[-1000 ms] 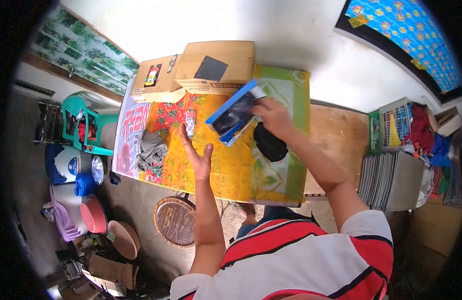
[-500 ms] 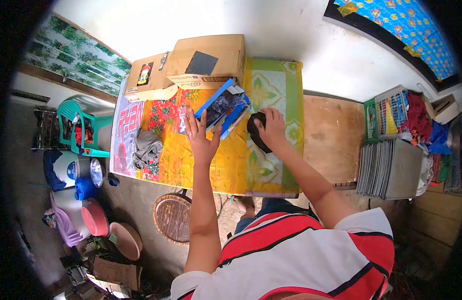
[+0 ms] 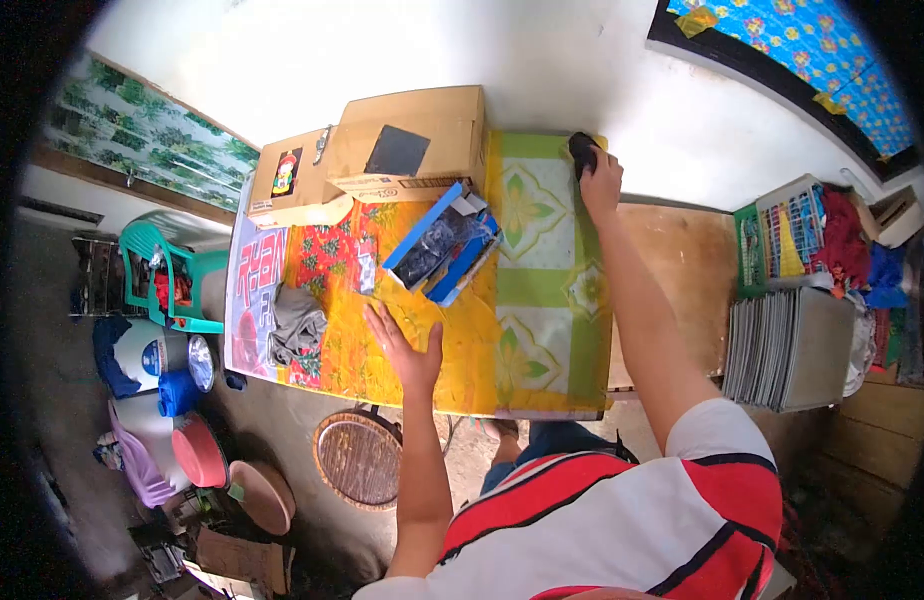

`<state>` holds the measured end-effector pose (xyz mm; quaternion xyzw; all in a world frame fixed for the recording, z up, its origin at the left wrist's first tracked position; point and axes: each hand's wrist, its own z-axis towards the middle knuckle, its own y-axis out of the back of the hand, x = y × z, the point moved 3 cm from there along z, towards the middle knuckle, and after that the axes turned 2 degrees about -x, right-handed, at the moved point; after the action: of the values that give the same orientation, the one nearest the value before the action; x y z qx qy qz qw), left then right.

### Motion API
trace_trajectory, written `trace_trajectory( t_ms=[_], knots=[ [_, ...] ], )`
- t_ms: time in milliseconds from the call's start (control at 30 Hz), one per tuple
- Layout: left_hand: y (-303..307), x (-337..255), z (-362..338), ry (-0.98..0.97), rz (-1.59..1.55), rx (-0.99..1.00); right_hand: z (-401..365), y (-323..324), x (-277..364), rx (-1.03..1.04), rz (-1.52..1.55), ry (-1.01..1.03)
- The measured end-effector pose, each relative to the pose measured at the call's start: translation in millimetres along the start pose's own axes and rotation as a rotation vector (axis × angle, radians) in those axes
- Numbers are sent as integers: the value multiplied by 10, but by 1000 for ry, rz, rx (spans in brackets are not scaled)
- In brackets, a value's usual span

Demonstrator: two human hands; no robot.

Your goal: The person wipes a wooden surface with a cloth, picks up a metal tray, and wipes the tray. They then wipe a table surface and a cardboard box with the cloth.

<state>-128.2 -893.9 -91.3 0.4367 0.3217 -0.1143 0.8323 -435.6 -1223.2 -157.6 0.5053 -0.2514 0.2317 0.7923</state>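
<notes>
My right hand (image 3: 602, 180) reaches to the far right corner of the table, its fingers closed on a bunched black cloth (image 3: 582, 153). The cloth touches the green patterned table cover (image 3: 532, 255). My left hand (image 3: 410, 358) has its fingers spread over the yellow part of the cover and holds nothing. Beyond it lies an open blue box (image 3: 419, 238), tilted, with dark items and clear plastic inside. A crumpled grey cloth (image 3: 298, 325) rests near the table's left edge.
Two cardboard boxes (image 3: 452, 125) stand at the back of the table against the wall. A round wooden stool (image 3: 357, 460) is below the front edge. To the right are a wooden board (image 3: 667, 290) and stacked grey panels (image 3: 792, 350). A green chair (image 3: 152, 270) stands left.
My right hand has carried the black cloth away from me to the far right corner. My left hand has drawn back from the blue box toward the front edge.
</notes>
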Motion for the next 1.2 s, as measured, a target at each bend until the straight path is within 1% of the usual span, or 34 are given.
trace_trajectory(
  t_ms=[33, 100, 133, 200, 267, 367, 400, 433, 500, 600, 667, 700, 733, 767, 800, 833, 933, 967, 1033, 1100, 1167, 1200],
  knots=[
    [17, 43, -59, -1, 13, 1, 172, -128, -82, 65, -39, -22],
    [27, 127, -123, 2, 38, 4, 257, -456, -172, 54, -228, 200],
    [7, 173, -131, 33, 38, -1, 248, -603, -240, 55, -324, 309],
    [44, 239, -237, 110, 47, 11, 53, -597, -188, 190, -218, 343],
    [45, 250, -287, 143, 39, -8, -384, -448, -84, 346, -66, 400],
    [61, 181, -304, 195, 36, -31, -1535, -44, 225, 460, -9, 401],
    [53, 189, -303, 185, 15, -31, -1895, 0, 338, 518, -48, 399],
    [50, 210, -301, 174, -4, -31, -2239, 39, 404, 492, 21, 428],
    [44, 177, -251, 157, -35, -46, -2651, 169, 681, 634, 288, 447],
    [122, 105, -160, 134, -83, -94, -2348, 320, 943, 763, 506, -76],
    [238, 62, -145, 148, -24, -96, -1668, 242, 848, 350, 538, -154],
    [282, 56, -142, 153, 4, -98, -1242, 141, 707, 176, 587, -59],
    [302, 88, -172, 155, 24, -83, -806, 123, 633, 133, 406, -62],
    [313, 139, -228, 156, 41, -70, -402, -51, 427, 114, 377, -77],
    [325, 172, -276, 157, 58, -58, -30, -303, 240, 173, 298, -101],
    [327, 178, -323, 180, 72, -28, 180, -524, 135, 230, 218, -125],
    [217, 284, -431, 254, 11, 87, 208, -912, 397, 81, -220, 509],
    [184, 292, -433, 303, -10, 115, 148, -1026, 443, 250, -71, 519],
    [141, 323, -425, 315, -52, 135, -237, -1070, 456, 400, 57, 618],
    [60, 337, -338, 314, -102, 140, -828, -762, 544, 623, 31, 665],
    [4, 376, -269, 289, -132, 142, -1348, -366, 480, 549, 92, 818],
    [-13, 394, -231, 275, -144, 142, -1442, -235, 425, 647, 157, 714]
  ],
)
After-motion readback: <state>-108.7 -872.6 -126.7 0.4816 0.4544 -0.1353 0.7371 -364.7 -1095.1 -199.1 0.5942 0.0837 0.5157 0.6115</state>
